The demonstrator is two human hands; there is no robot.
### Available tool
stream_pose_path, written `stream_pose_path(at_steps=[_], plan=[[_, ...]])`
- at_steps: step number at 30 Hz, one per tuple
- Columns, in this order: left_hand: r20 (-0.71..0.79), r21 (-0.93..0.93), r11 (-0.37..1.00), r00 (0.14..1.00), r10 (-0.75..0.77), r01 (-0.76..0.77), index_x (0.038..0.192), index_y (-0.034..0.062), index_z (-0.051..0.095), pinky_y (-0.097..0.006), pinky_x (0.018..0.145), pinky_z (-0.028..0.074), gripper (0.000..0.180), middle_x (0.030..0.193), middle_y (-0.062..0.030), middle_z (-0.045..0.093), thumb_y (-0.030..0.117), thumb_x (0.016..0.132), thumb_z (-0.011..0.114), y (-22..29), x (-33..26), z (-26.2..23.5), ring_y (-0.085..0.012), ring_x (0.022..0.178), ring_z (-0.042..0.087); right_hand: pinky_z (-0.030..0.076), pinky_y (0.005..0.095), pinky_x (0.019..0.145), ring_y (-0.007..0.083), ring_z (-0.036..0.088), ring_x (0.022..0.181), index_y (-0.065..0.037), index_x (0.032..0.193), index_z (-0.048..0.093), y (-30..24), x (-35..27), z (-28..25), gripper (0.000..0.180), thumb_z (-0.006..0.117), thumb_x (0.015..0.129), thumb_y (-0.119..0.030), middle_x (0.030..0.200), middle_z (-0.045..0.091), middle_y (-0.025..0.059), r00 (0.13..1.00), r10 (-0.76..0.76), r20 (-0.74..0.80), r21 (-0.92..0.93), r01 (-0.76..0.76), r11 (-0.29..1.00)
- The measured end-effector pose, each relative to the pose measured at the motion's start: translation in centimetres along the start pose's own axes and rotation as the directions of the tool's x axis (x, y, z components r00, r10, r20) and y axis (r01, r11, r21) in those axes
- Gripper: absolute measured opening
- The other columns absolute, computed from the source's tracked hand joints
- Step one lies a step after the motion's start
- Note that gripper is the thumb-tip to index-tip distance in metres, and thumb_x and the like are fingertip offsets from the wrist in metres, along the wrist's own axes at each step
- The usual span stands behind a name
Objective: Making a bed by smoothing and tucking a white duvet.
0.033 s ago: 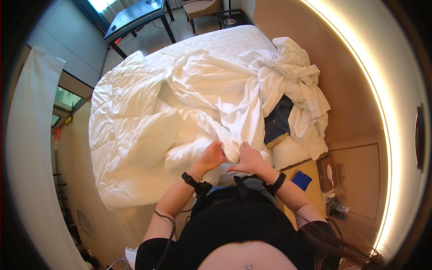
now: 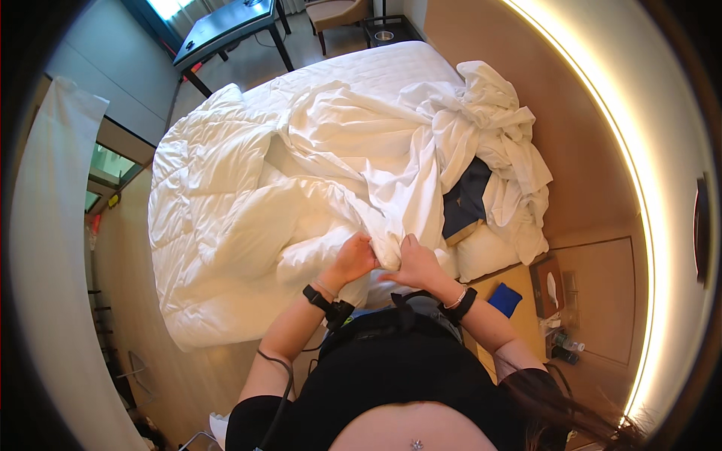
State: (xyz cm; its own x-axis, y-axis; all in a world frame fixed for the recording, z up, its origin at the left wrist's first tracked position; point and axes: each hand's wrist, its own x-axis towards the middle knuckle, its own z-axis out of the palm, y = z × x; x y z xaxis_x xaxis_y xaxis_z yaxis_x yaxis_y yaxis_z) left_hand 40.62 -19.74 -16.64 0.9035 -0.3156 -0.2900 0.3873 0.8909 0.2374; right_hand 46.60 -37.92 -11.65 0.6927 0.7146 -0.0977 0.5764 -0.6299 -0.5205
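Note:
Both hands pinch a gathered corner of a thin white cloth [image 2: 388, 254], which looks like a duvet cover, at the bed's near edge. My left hand [image 2: 353, 259] has its fingers closed on the left side of the corner. On the other side, my right hand [image 2: 416, 264] grips it with thumb and curled fingers. The cover spreads in folds across the bed and bunches at the far right. To the left lies a thick quilted white duvet [image 2: 214, 195]; where it meets the cover is hard to make out among the folds.
At the bed's right end are a dark blue cloth [image 2: 466, 199] and a white pillow [image 2: 485, 255]. Beside it, a wooden surface holds a blue pouch [image 2: 504, 301], a tissue box [image 2: 547, 286] and bottles [image 2: 568, 344]. A dark table [image 2: 226, 34] and chair [image 2: 338, 16] stand beyond.
Both hands have shifted very slightly upward in the picture, still holding the cloth corner. Little else differs.

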Motion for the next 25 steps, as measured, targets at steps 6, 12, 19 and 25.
stream_pose_path(at_steps=[6,12,19,25], plan=[[-0.015,0.983,0.174,0.91,0.414,-0.063,0.122,0.0068,0.048,-0.045,0.103,0.034,0.049,0.125,-0.0154,0.053,0.025,0.078,0.063,4.2,-5.0,3.1,-0.0337,0.121,0.047,0.048,0.0451,0.067,0.0423,0.061,0.077,0.003,0.086,0.058,0.5,1.2,2.6,0.028,0.067,0.079,-0.022,0.079,0.062,0.0247,0.979,0.049,-0.197,0.339,0.021,0.941],[0.667,0.669,-0.669,0.659,0.349,-0.324,0.096,0.0068,0.056,-0.043,0.085,0.04,0.052,0.093,-0.0127,0.057,0.029,0.057,0.082,2.4,-4.1,4.3,-0.0325,0.092,0.055,0.049,0.039,0.068,0.038,0.063,0.078,0.001,0.095,0.063,-3.0,-0.1,1.0,0.027,0.07,0.077,-0.018,0.083,0.064,0.0224,0.994,-0.015,-0.112,0.414,0.061,0.908],[0.608,0.739,-0.63,0.639,0.472,-0.238,0.073,0.006,0.058,-0.041,0.066,0.046,0.02,0.077,-0.0097,0.058,0.013,0.063,0.074,-0.5,-1.7,0.5,-0.0323,0.076,0.057,0.049,0.0331,0.068,0.0225,0.068,0.079,-0.001,0.102,0.066,1.3,-1.9,-3.5,0.027,0.071,0.078,-0.013,0.088,0.069,0.018,0.954,0.214,-0.208,0.53,-0.074,0.845],[0.431,0.848,-0.423,0.88,0.199,-0.319,0.111,0.0091,0.061,-0.04,0.079,0.05,0.043,0.11,-0.0155,0.065,0.017,0.07,0.072,-8.6,-1.7,0.8,-0.0321,0.105,0.06,0.049,0.0349,0.07,0.0274,0.062,0.08,0.0,0.101,0.063,-0.5,-2.2,-6.3,0.02,0.058,0.083,-0.007,0.084,0.066,0.0175,0.973,-0.075,-0.219,0.43,0.165,0.888]])
